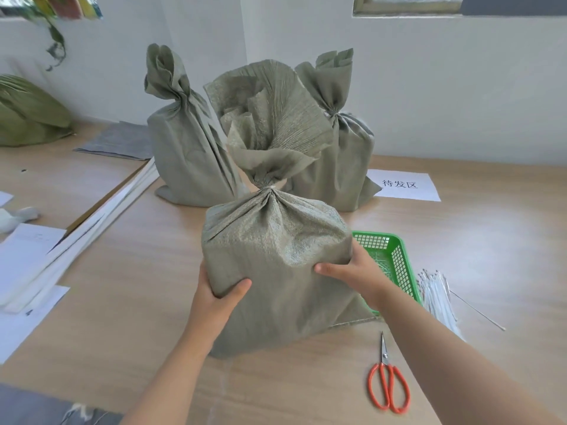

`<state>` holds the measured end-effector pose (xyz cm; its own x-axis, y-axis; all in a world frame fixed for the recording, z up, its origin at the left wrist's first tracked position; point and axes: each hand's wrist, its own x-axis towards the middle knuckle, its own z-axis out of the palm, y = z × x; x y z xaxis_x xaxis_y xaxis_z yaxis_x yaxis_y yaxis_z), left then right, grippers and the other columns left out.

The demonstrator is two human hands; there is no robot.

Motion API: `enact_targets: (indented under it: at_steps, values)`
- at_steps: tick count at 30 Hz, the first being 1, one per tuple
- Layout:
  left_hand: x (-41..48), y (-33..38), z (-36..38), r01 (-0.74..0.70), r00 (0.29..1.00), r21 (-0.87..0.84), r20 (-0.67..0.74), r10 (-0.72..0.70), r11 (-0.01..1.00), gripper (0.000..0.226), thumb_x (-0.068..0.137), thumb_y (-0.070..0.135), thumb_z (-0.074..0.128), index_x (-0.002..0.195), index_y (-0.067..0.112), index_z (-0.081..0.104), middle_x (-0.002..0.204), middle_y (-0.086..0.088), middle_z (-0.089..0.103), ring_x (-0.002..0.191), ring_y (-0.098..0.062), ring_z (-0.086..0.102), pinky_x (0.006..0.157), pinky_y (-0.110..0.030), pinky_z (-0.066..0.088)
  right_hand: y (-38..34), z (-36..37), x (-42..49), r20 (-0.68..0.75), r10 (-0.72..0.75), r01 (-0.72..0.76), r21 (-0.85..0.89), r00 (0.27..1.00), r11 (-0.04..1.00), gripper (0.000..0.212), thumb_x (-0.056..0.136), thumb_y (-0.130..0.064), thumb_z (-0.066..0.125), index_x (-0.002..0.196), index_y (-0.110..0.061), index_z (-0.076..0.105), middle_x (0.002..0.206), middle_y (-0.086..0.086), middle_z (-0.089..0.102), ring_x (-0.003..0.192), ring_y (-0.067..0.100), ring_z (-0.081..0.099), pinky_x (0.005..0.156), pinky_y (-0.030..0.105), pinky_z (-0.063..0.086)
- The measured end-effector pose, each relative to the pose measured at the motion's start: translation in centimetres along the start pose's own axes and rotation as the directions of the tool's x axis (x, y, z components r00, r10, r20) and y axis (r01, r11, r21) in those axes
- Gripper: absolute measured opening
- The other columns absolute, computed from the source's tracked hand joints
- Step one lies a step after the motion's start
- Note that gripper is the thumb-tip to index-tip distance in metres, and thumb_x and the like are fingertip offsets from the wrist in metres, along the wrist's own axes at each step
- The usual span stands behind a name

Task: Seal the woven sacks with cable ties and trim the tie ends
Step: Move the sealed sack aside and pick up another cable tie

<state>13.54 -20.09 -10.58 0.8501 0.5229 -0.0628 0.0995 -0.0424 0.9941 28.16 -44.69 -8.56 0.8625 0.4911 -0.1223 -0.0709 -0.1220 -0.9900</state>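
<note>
Scissors [389, 383] with orange handles lie shut near the front edge of the desk [138, 271], toward its right, within easy reach for trimming. Just beyond them, both forearms reach in from the front edge and the hands clasp a filled green sack [276, 256] standing mid-desk. The left hand [219, 297] grips its lower left flank, thumb pressed across the front and fingers wrapped out of sight behind. The right hand [356, 276] mirrors it on the right flank, thumb laid flat on the cloth, fingers curled round the side. Held low and from both sides like this, the sack looks braced for lifting or sliding, not for tying.

Its neck is already gathered and cinched by a pale tie [270, 188], with the mouth fanning open above. No long tail shows, so the trim appears done, though the tie is too small to be sure.

To the right, half hidden by the sack and the right wrist, a green basket [395, 256] holds what look like clipped ends. Spare ties [435, 296] lie bundled just beside it toward the right edge.

Toward the far edge, two rear sacks [187, 148] stand upright close together, necks gathered, beside a paper label [405, 184] printed with characters. This is apparently where finished sacks collect, and likely where this one is headed.
</note>
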Motion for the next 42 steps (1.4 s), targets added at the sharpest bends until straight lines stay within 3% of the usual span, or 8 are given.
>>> enact_targets:
  at_steps: [4, 8, 16, 24, 29, 34, 39, 42]
  values:
    - [-0.7, 0.8, 0.5, -0.027, 0.998, -0.011, -0.051, 0.026, 1.0, 0.067, 0.06, 0.04, 0.085, 0.122, 0.037, 0.059, 0.112, 0.017, 0.073, 0.107, -0.007, 0.069, 0.087, -0.03, 0.055, 0.4, 0.1, -0.4, -0.027, -0.009, 0.01, 0.031, 1.0, 0.999, 0.059, 0.071, -0.01, 0.09, 0.122, -0.019, 0.063, 0.114, 0.0, 0.075, 0.107, 0.017, 0.071, 0.099, 0.042, 0.055]
    - [-1.7, 2.8, 0.4, -0.086, 0.989, -0.023, -0.125, 0.083, 0.996, 0.069, 0.058, 0.043, 0.084, 0.122, 0.031, 0.06, 0.113, 0.011, 0.074, 0.106, -0.012, 0.07, 0.085, -0.033, 0.056, -0.7, 0.3, -1.2, -0.003, -0.037, 0.037, 0.1, 0.999, 0.994, 0.054, 0.076, -0.01, 0.085, 0.124, -0.02, 0.062, 0.116, -0.002, 0.075, 0.111, 0.017, 0.07, 0.093, 0.033, 0.058]
    - [-2.8, 8.8, 0.6, -0.193, 0.966, -0.01, -0.176, 0.188, 0.981, 0.074, 0.05, 0.049, 0.082, 0.118, 0.043, 0.054, 0.113, 0.014, 0.07, 0.099, -0.001, 0.068, 0.078, -0.028, 0.052, -4.0, -0.4, -2.3, 0.01, -0.13, 0.128, 0.139, 0.991, 0.982, 0.054, 0.076, -0.028, 0.086, 0.124, -0.03, 0.062, 0.121, -0.005, 0.072, 0.115, 0.015, 0.067, 0.101, 0.047, 0.052]
    - [-0.2, 11.5, 3.5, -0.213, 0.974, 0.001, -0.074, 0.213, 0.977, 0.07, 0.049, 0.053, 0.082, 0.114, 0.051, 0.055, 0.11, 0.017, 0.071, 0.1, -0.005, 0.069, 0.082, -0.037, 0.054, -6.1, -3.6, -4.3, -0.146, -0.124, 0.142, 0.115, 0.981, 0.983, 0.046, 0.081, -0.026, 0.082, 0.122, -0.03, 0.063, 0.115, -0.01, 0.073, 0.109, 0.009, 0.069, 0.099, 0.042, 0.055]
    - [1.7, 13.4, 7.4, -0.234, 0.971, -0.041, 0.044, 0.236, 0.971, 0.071, 0.051, 0.051, 0.084, 0.115, 0.048, 0.055, 0.11, 0.015, 0.071, 0.1, -0.005, 0.069, 0.082, -0.034, 0.055, -8.0, -7.1, -5.7, -0.271, -0.139, 0.164, 0.073, 0.953, 0.984, 0.039, 0.083, -0.025, 0.081, 0.119, -0.027, 0.066, 0.111, -0.007, 0.075, 0.105, 0.013, 0.071, 0.096, 0.046, 0.056]
    - [2.5, 16.1, 13.5, -0.272, 0.948, -0.05, 0.156, 0.276, 0.961, 0.063, 0.056, 0.044, 0.093, 0.102, 0.058, 0.053, 0.098, 0.022, 0.071, 0.09, 0.004, 0.07, 0.08, -0.029, 0.055, -9.1, -12.3, -7.2, -0.382, -0.144, 0.19, 0.084, 0.913, 0.978, 0.036, 0.083, -0.025, 0.08, 0.117, -0.024, 0.068, 0.109, -0.004, 0.076, 0.102, 0.015, 0.073, 0.094, 0.047, 0.057]
    - [3.4, 18.7, 21.8, -0.319, 0.919, -0.006, 0.241, 0.311, 0.948, 0.063, 0.055, 0.06, 0.083, 0.11, 0.06, 0.052, 0.107, 0.024, 0.069, 0.104, -0.005, 0.068, 0.094, -0.044, 0.056, -9.5, -20.3, -8.1, -0.457, -0.17, 0.234, 0.087, 0.873, 0.968, 0.042, 0.079, -0.03, 0.08, 0.118, -0.022, 0.068, 0.11, -0.002, 0.076, 0.103, 0.017, 0.072, 0.093, 0.047, 0.057]
    - [3.8, 20.2, 27.7, -0.34, 0.906, 0.024, 0.277, 0.321, 0.94, 0.07, 0.058, 0.062, 0.083, 0.117, 0.062, 0.045, 0.12, 0.02, 0.063, 0.11, -0.005, 0.064, 0.096, -0.042, 0.054, -9.8, -26.4, -8.0, -0.472, -0.195, 0.259, 0.074, 0.86, 0.963, 0.045, 0.076, -0.032, 0.08, 0.118, -0.021, 0.068, 0.11, -0.002, 0.076, 0.102, 0.017, 0.073, 0.09, 0.045, 0.058]
